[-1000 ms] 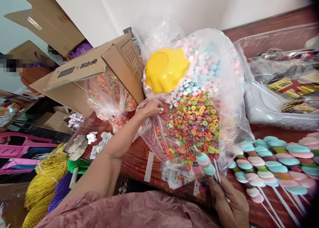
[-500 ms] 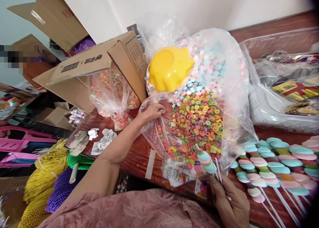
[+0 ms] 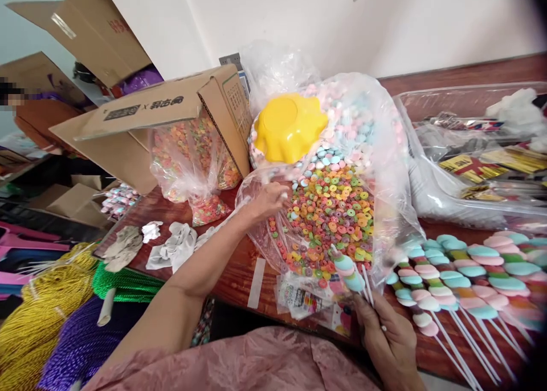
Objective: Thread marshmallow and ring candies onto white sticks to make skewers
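My right hand (image 3: pixel 387 328) is closed on a candy skewer (image 3: pixel 349 272) with pale blue and pink marshmallows and a green piece near its tip. Bare white sticks (image 3: pixel 366 285) stick up from the same grip. My left hand (image 3: pixel 270 201) hovers at the left side of a pile of colourful gummy rings (image 3: pixel 333 208), its fingers drawn together. Something small and pale shows at its fingertips, too small to name. The rings lie on an opened clear plastic bag (image 3: pixel 265 231). Behind them are pastel marshmallows (image 3: pixel 359 123), partly under plastic, with an upturned yellow bowl (image 3: pixel 290 126) on top.
Finished-looking marshmallow skewers (image 3: pixel 465 277) lie at the right, below a clear plastic bin (image 3: pixel 470 208) of packets. A cardboard box (image 3: pixel 149 103) with bagged gummies (image 3: pixel 188 157) stands at the left. Crumpled gloves (image 3: pixel 173 248) and cord bundles (image 3: pixel 77 334) are nearer. Another person (image 3: pixel 43 120) is far left.
The view has shifted slightly. My left hand has moved a little right, towards the gummy rings and marshmallows. My right hand still holds the skewer and sticks.
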`<act>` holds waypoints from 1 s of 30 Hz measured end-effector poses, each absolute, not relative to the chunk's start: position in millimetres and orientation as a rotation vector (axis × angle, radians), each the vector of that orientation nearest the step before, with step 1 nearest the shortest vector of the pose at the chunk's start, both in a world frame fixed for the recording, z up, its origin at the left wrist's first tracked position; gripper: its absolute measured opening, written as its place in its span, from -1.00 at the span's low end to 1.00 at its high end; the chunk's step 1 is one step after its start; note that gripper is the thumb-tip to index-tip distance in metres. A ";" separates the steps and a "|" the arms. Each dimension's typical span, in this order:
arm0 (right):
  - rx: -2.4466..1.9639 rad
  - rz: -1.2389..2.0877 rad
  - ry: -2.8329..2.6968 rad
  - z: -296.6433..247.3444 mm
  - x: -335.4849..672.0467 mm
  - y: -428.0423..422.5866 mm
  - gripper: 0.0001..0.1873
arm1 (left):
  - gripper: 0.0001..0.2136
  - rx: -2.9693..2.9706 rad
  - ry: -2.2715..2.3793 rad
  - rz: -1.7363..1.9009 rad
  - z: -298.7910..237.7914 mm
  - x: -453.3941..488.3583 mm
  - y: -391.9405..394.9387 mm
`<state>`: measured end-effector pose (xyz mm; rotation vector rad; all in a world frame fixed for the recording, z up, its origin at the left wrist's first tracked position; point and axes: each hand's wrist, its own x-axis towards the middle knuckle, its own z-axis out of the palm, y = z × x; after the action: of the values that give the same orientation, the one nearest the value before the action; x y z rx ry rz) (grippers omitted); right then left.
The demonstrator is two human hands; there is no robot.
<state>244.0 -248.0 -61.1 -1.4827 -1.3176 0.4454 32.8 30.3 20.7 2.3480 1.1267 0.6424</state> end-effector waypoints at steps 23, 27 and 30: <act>-1.357 0.387 -1.680 -16.5 212.6 -255.2 -0.80 | -0.64 0.731 0.771 1.323 7.3 40.3 -142.8; -1.359 0.337 -1.719 -16.3 214.3 -255.8 -0.81 | -0.67 0.868 0.807 1.394 -1.3 41.4 -145.6; -1.360 0.307 -1.750 -16.8 215.2 -256.0 -0.81 | -0.70 1.049 0.838 1.442 -7.1 39.7 -146.8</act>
<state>215.2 -256.0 -16.8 -1.3598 -1.7499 0.3075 39.7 -146.8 -7.1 1.0488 0.8382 1.4417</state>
